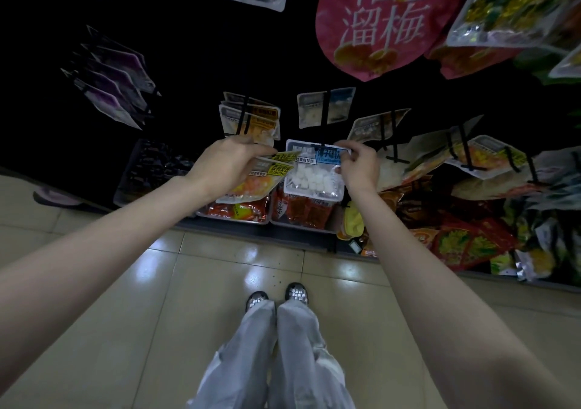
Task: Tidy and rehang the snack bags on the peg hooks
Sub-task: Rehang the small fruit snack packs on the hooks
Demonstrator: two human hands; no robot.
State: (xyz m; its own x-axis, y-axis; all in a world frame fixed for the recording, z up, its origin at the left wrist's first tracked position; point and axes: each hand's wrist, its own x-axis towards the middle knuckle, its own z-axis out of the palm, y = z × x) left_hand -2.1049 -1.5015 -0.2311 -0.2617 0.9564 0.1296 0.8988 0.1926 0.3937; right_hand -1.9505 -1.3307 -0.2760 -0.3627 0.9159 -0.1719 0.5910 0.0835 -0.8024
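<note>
Big pink bag (382, 20) reads "溜溜梅". Left hand (224, 165) grips yellow-labelled clear snack bags (262, 177); right hand (358, 165) pinches blue-labelled clear bag of white cubes (312, 176).

The left hand (229, 163) grips a couple of yellow-labelled snack bags (267, 173), while the right hand (358, 165) pinches the top corner of a blue-labelled bag of white pieces (312, 179) between them. Just beyond the hands, more bags hang on black peg hooks (243, 116); below them sit red packets (301, 210).
</note>
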